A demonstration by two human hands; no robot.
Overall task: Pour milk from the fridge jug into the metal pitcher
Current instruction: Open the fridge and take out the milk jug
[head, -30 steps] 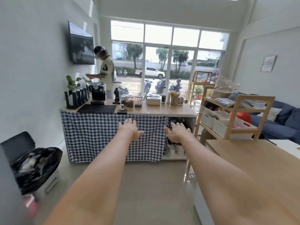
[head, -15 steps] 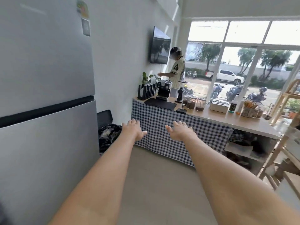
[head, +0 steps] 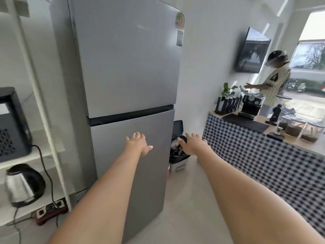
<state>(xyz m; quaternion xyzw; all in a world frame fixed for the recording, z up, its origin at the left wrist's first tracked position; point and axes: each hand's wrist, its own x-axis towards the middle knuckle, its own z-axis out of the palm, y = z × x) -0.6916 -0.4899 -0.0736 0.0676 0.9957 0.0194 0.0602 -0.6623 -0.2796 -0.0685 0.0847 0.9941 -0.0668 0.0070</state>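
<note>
A tall grey two-door fridge (head: 126, 67) stands straight ahead with both doors closed. My left hand (head: 138, 144) is stretched out in front of the lower door, palm down, fingers apart, holding nothing. My right hand (head: 192, 143) reaches forward just right of the fridge's edge, also empty with fingers spread. No milk jug and no metal pitcher show anywhere in the head view.
A white shelf at left carries a black appliance (head: 12, 122) and a steel kettle (head: 22, 185), with a power strip (head: 51, 208) below. A black bin (head: 179, 148) sits right of the fridge. A checked-cloth counter (head: 263, 155) holds an espresso machine (head: 251, 106); a person (head: 276, 81) stands behind it.
The view has swung left from the counter and windows to the fridge, which now fills the middle. Both hands stay outstretched and empty.
</note>
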